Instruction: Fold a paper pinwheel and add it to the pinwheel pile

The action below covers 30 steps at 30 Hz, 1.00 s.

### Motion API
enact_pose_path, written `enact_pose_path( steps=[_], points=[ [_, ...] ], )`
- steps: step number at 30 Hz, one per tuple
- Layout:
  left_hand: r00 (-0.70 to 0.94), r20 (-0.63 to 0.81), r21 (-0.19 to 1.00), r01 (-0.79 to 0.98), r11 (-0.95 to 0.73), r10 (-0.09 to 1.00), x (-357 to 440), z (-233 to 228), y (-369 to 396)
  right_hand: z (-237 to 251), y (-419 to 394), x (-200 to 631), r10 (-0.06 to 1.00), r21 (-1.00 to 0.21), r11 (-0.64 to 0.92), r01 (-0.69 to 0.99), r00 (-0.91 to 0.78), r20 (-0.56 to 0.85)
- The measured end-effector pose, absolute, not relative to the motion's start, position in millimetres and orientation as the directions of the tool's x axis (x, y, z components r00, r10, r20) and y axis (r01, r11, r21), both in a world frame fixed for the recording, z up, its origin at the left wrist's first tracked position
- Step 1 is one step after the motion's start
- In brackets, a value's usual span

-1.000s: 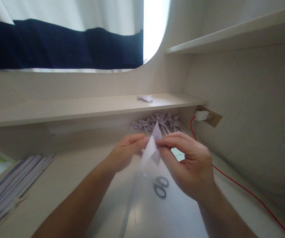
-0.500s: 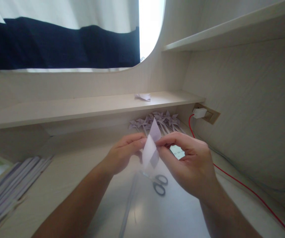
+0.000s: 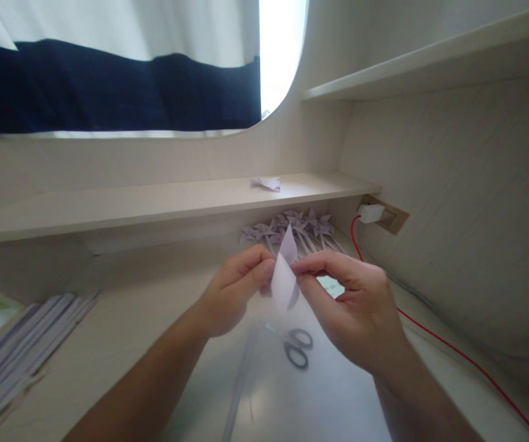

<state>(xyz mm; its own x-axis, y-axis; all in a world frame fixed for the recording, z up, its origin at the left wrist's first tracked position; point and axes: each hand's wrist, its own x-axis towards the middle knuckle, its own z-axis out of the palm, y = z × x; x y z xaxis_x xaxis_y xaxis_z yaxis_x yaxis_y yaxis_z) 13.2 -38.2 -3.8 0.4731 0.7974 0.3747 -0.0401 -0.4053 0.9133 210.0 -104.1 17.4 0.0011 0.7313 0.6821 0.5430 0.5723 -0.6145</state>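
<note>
From where I'm standing the right hand covers most of a little lit screen, digits way too small to read. The scissors blades blur out under the folded paper. The paper stack and red cable both run off the frame edge. Can't make out the scrap on the shelf.

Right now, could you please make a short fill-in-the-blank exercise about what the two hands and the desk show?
1. The left hand and right hand pinch a folded piece of ____ between their fingers.
2. The scissors lie on the ____, below the hands.
3. The cable running from the wall plug is ____ in colour.

Missing words: paper; desk; red
</note>
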Motion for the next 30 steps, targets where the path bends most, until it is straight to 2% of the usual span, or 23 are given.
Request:
enact_pose_path(
  steps=[3, 8, 12, 19, 26, 30],
  points=[
    [0.454, 0.433, 0.865, 0.033, -0.501, 0.778, 12.5, -3.2, -42.7, 16.3, -102.7, 209.8, 0.750, -0.639, 0.560, 0.527, 0.005, 0.661],
    [0.513, 0.475, 0.757, 0.176, -0.629, 0.715, 8.0, -1.3, -43.7, 17.7, -102.2, 210.4, 0.758, -0.645, 0.558, 0.523, -0.005, 0.652],
    [0.503, 0.531, 0.687, 0.216, -0.694, 0.682, 6.8, 1.7, -42.8, 19.5, -101.2, 212.6, 0.768, -0.655, 0.563, 0.504, -0.027, 0.640],
    [0.464, 0.589, 0.636, 0.238, -0.734, 0.661, 8.2, 5.8, -44.7, 17.9, -99.8, 214.7, 0.815, -0.721, 0.528, 0.450, -0.030, 0.578],
    [0.466, 0.618, 0.593, 0.252, -0.765, 0.633, 11.1, 4.9, -44.7, 12.9, -97.6, 211.2, 0.806, -0.730, 0.547, 0.411, -0.021, 0.592],
    [0.456, 0.622, 0.587, 0.266, -0.765, 0.636, 13.2, 3.1, -42.6, 10.4, -95.7, 209.0, 0.804, -0.716, 0.536, 0.446, -0.012, 0.595]
  ],
)
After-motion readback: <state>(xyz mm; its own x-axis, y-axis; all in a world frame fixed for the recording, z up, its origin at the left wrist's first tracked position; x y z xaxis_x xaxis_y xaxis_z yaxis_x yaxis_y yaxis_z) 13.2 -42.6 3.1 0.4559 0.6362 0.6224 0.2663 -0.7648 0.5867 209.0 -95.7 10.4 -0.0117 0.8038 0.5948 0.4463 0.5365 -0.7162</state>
